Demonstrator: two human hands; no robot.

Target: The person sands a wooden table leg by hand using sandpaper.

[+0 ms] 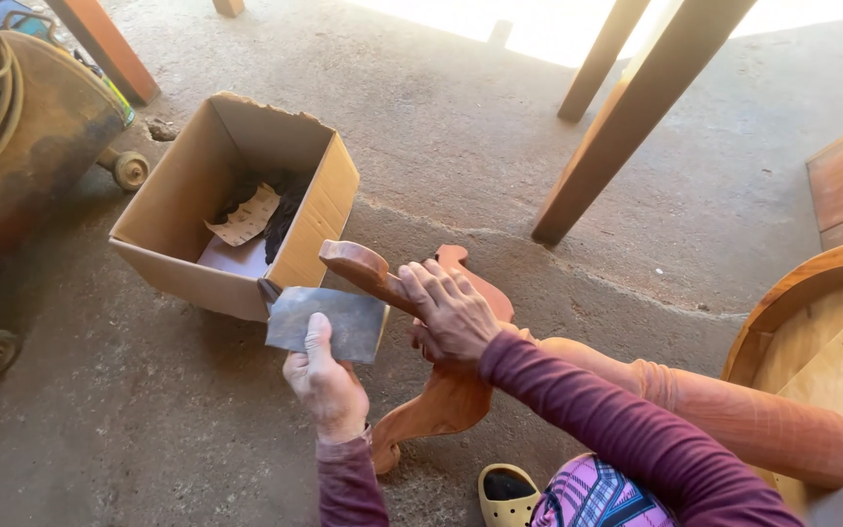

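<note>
Left hand (327,383) pinching sandpaper sheet (328,323) beside carved wooden leg (446,381).

The person wears long dark purple sleeves (626,429), a yellow rubber shoe (507,493), and pink patterned clothes (592,496).

Rough concrete floor (461,146), sunlit at top, bears slanted wooden posts (626,117) and a cardboard box (314,210).

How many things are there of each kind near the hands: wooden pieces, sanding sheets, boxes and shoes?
Carved wooden pieces: 1, the curved leg gripped by the right hand
Sanding sheets: 1, the grey sheet held in the left hand
Cardboard boxes: 1, the open box
Yellow shoes: 1
Total: 4
</note>
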